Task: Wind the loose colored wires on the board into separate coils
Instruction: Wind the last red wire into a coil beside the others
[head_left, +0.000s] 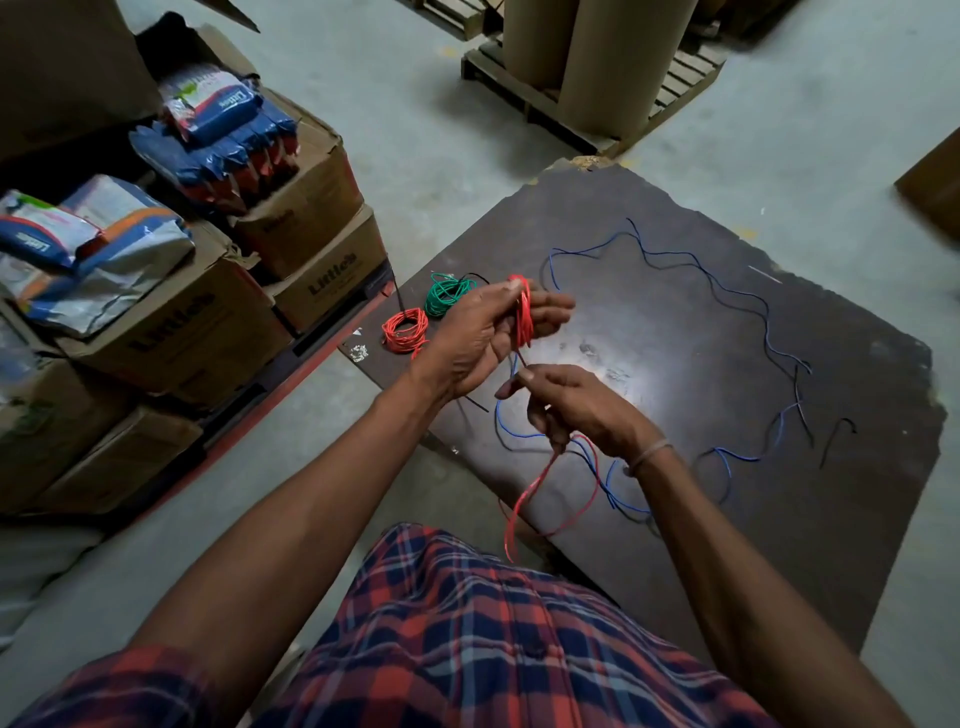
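Observation:
A dark board lies on the floor in front of me. My left hand holds a red wire looped several times around its fingers above the board. My right hand pinches the same wire's loose tail, which hangs down in a long red loop over the board's near edge. A finished red coil and a green coil lie side by side at the board's left corner. A loose blue wire and a black wire snake across the board's right half.
Stacked cardboard boxes with blue and white packets stand on a red pallet to the left. A wooden pallet with large cardboard rolls stands behind the board. My checked-cloth lap fills the foreground.

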